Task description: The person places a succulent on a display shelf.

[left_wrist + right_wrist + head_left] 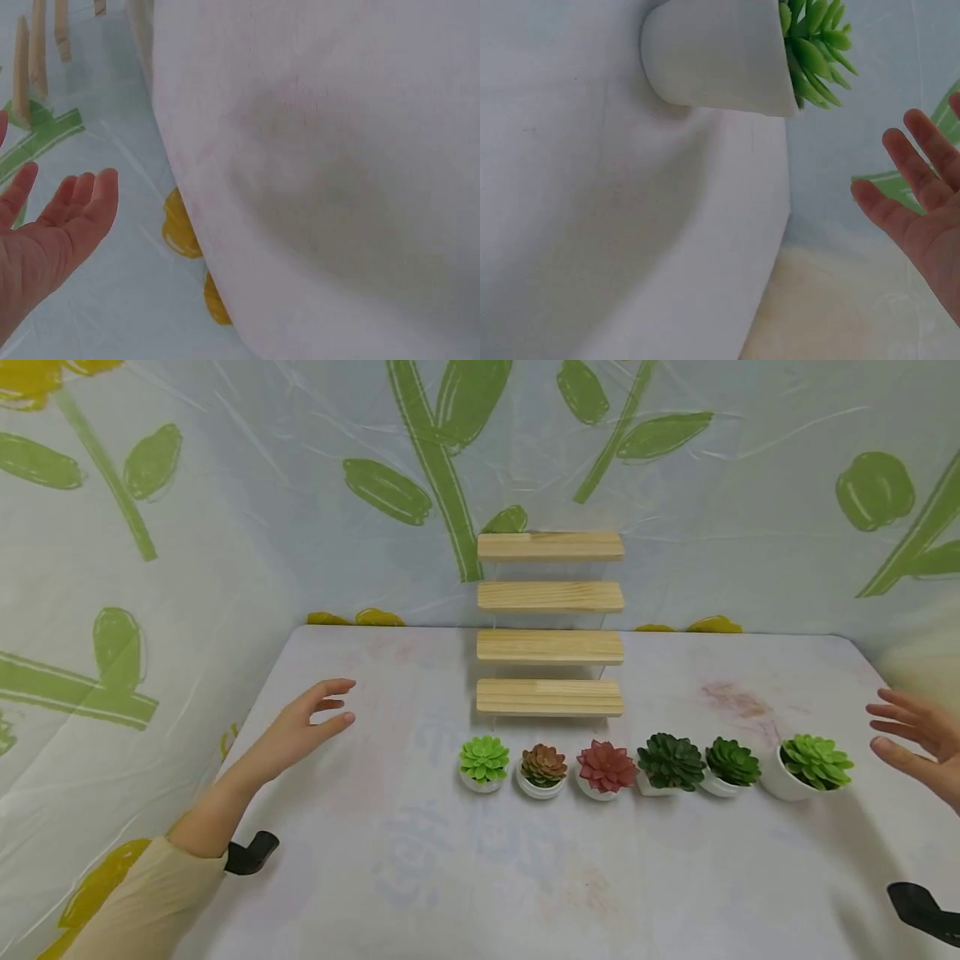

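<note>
My left hand hovers over the left part of the table, fingers relaxed and holding nothing. At the right edge of the head view, my right hand is held up with spread fingers, beside the largest pot, a light green succulent in a white pot. A row of small potted succulents runs leftward from it: a dark green one, a bigger dark green one, a red one, a brown one and a bright green one. Neither hand touches a pot.
Behind the row stands a stepped rack with several wooden shelves on clear supports. The white table meets a leaf-patterned curtain at the back and left. Black wrist straps or mounts stick out below the forearms.
</note>
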A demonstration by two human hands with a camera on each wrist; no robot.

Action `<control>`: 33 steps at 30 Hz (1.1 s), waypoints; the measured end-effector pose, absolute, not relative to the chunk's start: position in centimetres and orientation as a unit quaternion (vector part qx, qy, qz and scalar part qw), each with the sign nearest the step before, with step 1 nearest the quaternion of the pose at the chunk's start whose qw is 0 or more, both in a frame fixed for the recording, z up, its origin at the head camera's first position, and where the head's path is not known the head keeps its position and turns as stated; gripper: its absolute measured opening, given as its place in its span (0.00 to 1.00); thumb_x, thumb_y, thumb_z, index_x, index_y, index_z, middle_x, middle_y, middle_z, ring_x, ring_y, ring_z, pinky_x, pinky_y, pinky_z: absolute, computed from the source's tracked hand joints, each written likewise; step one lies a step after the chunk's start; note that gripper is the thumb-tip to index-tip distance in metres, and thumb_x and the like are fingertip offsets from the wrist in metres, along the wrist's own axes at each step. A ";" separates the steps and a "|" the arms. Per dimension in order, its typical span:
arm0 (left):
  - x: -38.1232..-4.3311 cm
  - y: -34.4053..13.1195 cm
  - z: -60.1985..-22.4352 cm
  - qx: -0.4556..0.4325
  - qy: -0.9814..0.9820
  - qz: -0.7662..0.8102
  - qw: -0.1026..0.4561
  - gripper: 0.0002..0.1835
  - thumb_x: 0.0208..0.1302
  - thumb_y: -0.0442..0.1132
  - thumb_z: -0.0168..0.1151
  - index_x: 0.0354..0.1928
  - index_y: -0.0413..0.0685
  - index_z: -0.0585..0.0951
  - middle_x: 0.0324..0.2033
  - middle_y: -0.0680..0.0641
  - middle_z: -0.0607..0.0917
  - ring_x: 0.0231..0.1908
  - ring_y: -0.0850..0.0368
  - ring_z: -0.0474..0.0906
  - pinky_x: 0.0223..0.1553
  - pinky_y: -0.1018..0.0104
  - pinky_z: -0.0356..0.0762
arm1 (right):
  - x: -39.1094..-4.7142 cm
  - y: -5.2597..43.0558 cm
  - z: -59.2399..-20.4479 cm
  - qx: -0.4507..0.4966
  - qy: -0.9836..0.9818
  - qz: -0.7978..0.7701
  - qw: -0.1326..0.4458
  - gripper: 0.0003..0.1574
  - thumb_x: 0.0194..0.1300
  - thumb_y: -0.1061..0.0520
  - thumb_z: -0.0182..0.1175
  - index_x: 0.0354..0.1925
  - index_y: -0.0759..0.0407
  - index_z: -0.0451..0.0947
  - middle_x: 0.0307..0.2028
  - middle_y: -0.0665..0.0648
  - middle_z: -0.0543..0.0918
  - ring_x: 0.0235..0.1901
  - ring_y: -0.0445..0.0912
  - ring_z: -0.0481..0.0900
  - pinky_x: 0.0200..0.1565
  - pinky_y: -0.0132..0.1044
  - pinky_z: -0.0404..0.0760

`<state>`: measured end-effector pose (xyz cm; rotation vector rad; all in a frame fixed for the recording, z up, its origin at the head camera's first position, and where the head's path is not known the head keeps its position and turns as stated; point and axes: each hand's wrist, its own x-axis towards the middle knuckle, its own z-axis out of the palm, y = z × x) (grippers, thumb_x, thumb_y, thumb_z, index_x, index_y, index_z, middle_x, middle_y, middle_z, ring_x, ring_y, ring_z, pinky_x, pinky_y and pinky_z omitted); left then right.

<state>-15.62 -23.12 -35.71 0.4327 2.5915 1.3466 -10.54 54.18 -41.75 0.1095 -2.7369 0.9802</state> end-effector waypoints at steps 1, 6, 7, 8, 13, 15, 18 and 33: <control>-15.8 -22.8 -36.0 0.149 0.865 0.468 0.104 0.28 0.67 0.47 0.56 0.66 0.51 0.62 0.65 0.43 0.63 0.62 0.42 0.61 0.57 0.42 0.62 | -11.0 55.8 -43.2 0.038 -0.934 0.338 0.112 0.46 0.67 0.64 0.54 0.73 0.42 0.45 0.64 0.30 0.56 0.53 0.18 0.54 0.64 0.26 0.40; -16.7 -21.0 -37.3 0.158 0.818 0.536 0.138 0.26 0.67 0.42 0.56 0.64 0.47 0.64 0.63 0.40 0.64 0.61 0.42 0.63 0.54 0.50 0.69 | -10.5 55.5 -44.0 0.018 -0.928 0.366 0.073 0.47 0.67 0.63 0.55 0.73 0.40 0.43 0.63 0.31 0.57 0.53 0.19 0.55 0.66 0.35 0.44; -16.8 -20.7 -37.5 0.154 0.811 0.547 0.140 0.26 0.67 0.41 0.56 0.64 0.45 0.64 0.63 0.38 0.64 0.60 0.42 0.64 0.54 0.51 0.71 | -10.0 54.4 -43.4 0.017 -0.924 0.377 0.066 0.46 0.67 0.64 0.54 0.73 0.41 0.43 0.61 0.30 0.58 0.52 0.20 0.56 0.65 0.31 0.47; -17.0 -20.3 -37.7 0.149 0.804 0.558 0.141 0.26 0.67 0.41 0.56 0.64 0.44 0.64 0.63 0.37 0.63 0.59 0.42 0.65 0.53 0.52 0.72 | -9.6 53.4 -42.8 0.018 -0.923 0.379 0.067 0.47 0.67 0.65 0.54 0.73 0.41 0.43 0.59 0.29 0.59 0.51 0.19 0.56 0.60 0.23 0.54; -17.9 -18.8 -38.7 0.113 0.778 0.602 0.139 0.26 0.67 0.40 0.56 0.64 0.41 0.63 0.62 0.34 0.62 0.57 0.41 0.68 0.54 0.51 0.71 | -8.2 51.0 -41.9 0.030 -0.911 0.406 0.062 0.49 0.65 0.69 0.54 0.73 0.40 0.44 0.55 0.27 0.60 0.49 0.17 0.58 0.54 0.26 0.68; -18.3 -18.1 -39.0 0.100 0.766 0.619 0.144 0.26 0.67 0.38 0.56 0.64 0.39 0.62 0.62 0.33 0.61 0.57 0.41 0.67 0.54 0.50 0.71 | -7.9 50.5 -41.8 0.028 -0.908 0.414 0.056 0.49 0.65 0.69 0.54 0.73 0.41 0.45 0.54 0.27 0.61 0.48 0.18 0.59 0.51 0.25 0.70; -19.0 -16.9 -39.4 0.081 0.743 0.646 0.159 0.27 0.67 0.35 0.54 0.66 0.38 0.60 0.63 0.33 0.60 0.58 0.42 0.65 0.55 0.51 0.70 | -7.5 49.8 -41.6 0.026 -0.906 0.421 0.042 0.48 0.65 0.70 0.54 0.73 0.41 0.46 0.50 0.26 0.61 0.45 0.18 0.59 0.34 0.12 0.62; -20.7 -11.9 -40.8 0.050 0.667 0.703 0.242 0.31 0.67 0.31 0.53 0.69 0.39 0.55 0.64 0.34 0.62 0.61 0.42 0.63 0.56 0.54 0.69 | -6.8 47.5 -41.2 -0.013 -0.914 0.405 -0.034 0.49 0.66 0.61 0.57 0.72 0.35 0.43 0.52 0.25 0.53 0.44 0.22 0.53 0.31 0.16 0.64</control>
